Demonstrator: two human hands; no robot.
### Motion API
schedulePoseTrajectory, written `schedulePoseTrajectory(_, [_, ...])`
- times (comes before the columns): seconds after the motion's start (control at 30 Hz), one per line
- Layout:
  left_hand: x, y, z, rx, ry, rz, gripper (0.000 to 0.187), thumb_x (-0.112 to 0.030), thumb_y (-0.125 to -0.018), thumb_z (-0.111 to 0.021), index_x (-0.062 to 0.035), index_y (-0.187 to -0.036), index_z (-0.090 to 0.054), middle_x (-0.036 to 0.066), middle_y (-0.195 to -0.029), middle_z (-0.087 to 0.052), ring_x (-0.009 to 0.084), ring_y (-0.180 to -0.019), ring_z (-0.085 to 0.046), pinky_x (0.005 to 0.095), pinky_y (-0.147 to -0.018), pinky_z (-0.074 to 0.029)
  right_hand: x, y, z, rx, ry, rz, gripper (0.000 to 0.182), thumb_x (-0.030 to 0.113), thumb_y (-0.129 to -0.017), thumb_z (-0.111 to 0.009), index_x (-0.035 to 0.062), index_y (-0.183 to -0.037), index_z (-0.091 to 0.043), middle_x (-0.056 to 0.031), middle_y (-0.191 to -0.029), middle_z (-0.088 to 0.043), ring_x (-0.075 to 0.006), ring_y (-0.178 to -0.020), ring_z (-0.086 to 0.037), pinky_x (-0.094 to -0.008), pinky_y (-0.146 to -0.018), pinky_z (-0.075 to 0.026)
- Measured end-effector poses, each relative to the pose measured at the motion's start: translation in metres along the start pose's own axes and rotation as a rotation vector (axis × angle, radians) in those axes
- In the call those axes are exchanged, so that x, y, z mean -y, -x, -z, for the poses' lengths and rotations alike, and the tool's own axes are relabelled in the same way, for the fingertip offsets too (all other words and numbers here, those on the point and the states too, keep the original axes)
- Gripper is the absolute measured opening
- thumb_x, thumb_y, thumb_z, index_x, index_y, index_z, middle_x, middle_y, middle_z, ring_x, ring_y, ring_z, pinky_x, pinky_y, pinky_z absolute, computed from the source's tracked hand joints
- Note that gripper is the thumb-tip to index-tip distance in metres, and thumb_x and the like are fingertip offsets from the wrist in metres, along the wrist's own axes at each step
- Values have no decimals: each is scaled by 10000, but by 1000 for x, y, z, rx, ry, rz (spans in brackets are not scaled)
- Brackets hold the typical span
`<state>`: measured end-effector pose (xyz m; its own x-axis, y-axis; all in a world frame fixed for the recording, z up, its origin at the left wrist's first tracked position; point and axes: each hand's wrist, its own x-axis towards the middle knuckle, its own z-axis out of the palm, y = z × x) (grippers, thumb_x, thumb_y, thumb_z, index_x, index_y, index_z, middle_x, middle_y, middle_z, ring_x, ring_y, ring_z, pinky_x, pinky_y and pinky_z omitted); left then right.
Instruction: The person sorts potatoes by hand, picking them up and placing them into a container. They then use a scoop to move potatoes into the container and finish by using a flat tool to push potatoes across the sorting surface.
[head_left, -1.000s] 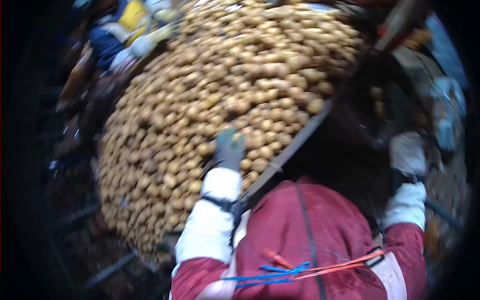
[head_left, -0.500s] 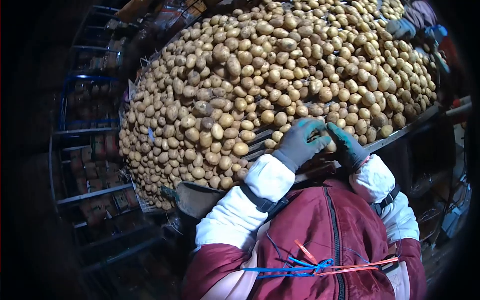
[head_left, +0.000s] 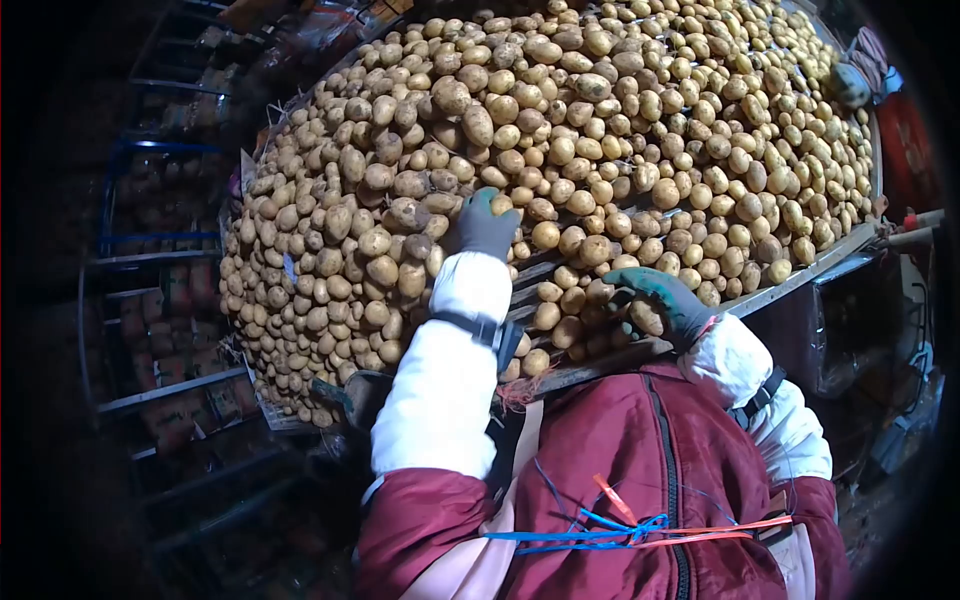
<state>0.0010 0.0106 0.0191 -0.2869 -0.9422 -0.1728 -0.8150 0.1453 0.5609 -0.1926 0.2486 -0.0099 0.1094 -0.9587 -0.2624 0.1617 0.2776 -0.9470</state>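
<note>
A broad heap of potatoes (head_left: pixel 350 215) covers a slatted table with a wooden front edge (head_left: pixel 800 275). My left hand (head_left: pixel 487 225), in a grey and green glove, reaches into the middle of the heap with its fingers closed round a potato (head_left: pixel 501 204). Close to the front edge, my right hand (head_left: pixel 660 300) wears a similar glove and curls round a potato (head_left: pixel 646 317). Bare slats (head_left: pixel 532 283) show between the two hands.
A scoop (head_left: pixel 365 398) lies at the front left, partly behind my left sleeve. Shelves with packed goods (head_left: pixel 165 325) stand at the left. Another person's gloved hand (head_left: pixel 851 86) is at the far right edge of the heap, near a red object (head_left: pixel 903 150).
My left hand has moved left and farther into the heap, away from my right hand. My right hand has dropped slightly and left. More potatoes lie by the front edge.
</note>
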Motion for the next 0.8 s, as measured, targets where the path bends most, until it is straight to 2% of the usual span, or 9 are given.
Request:
schedulePoseTrajectory(0.1, [12, 38, -26, 361, 809, -24, 472, -83, -834, -749, -37, -1279, -599, 49, -1183, -639, 140, -1026, -604, 286, -881, -516, 15, -6, -20, -103, -898, -419, 472, 411, -1007, -568, 60, -1322, -572, -48, -1236, -639, -172, -1021, -643, -315, -778, -511])
schedulePoseTrajectory(0.17, [-22, 85, -18, 646, 513, -94, 399, -150, -853, -775, -32, -1214, -655, 52, -1215, -630, 134, -1066, -599, 280, -912, -515, 19, -4, -18, -69, -921, -584, 488, 439, -1007, -559, 81, -1339, -546, -51, -1222, -631, -176, -993, -622, -309, -776, -504])
schedulePoseTrajectory(0.27, [-5, 78, -33, 375, 389, -251, 407, -220, -828, -786, -36, -1174, -676, 153, -1144, -661, 250, -1005, -660, 344, -882, -541, 37, 7, -18, 23, -303, -308, 548, 432, -958, -639, 174, -1418, -492, -10, -1195, -616, -146, -986, -570, -353, -800, -493])
schedulePoseTrajectory(0.37, [-8, 61, -40, 186, 165, -434, 416, -201, -789, -776, -64, -1169, -679, 161, -1129, -647, 329, -1012, -646, 405, -893, -537, 24, 11, -13, -38, -491, -225, 413, 409, -964, -634, 117, -1255, -603, -44, -1066, -646, -186, -1015, -605, -376, -822, -521])
schedulePoseTrajectory(0.43, [-20, 68, -66, 139, -208, -786, 475, -236, -822, -770, -106, -1258, -637, 173, -1188, -608, 331, -1017, -620, 403, -919, -516, 9, 20, 3, -144, -1086, -601, 546, 140, -936, -697, 138, -1435, -475, -28, -1255, -596, -175, -1069, -574, -376, -853, -524])
schedulePoseTrajectory(0.5, [-18, 58, -86, 99, -369, -763, 495, -243, -825, -753, -85, -1274, -613, 161, -1184, -630, 298, -1051, -626, 389, -953, -496, -21, 32, -3, -262, -507, -121, 408, 400, -1019, -542, 128, -1319, -592, -50, -1154, -651, -198, -968, -624, -302, -762, -518])
schedulePoseTrajectory(0.6, [-15, 33, -84, 266, 589, -274, 416, -229, -891, -680, -57, -1262, -603, 108, -1026, -684, 240, -826, -660, 343, -733, -566, 0, 35, 14, -308, -845, -396, 516, 516, -1001, -519, 61, -1205, -650, -53, -983, -712, -152, -774, -640, -237, -650, -499])
schedulePoseTrajectory(0.63, [-27, 41, -67, 453, 921, 196, 393, -218, -907, -680, -41, -1250, -605, 77, -1007, -677, 176, -772, -663, 300, -643, -573, 4, 37, 15, -295, -918, -285, 537, 526, -1001, -511, 47, -1201, -648, -68, -1012, -719, -150, -821, -660, -254, -662, -526])
schedulePoseTrajectory(0.8, [-54, 93, -72, 871, 1036, 503, 523, -541, -976, -506, -43, -1035, -652, 108, -821, -689, 182, -575, -630, 271, -482, -502, 19, 47, 13, -497, -586, -29, 509, 487, -1008, -525, 95, -1324, -593, -54, -1090, -698, -120, -787, -641, -219, -639, -502])
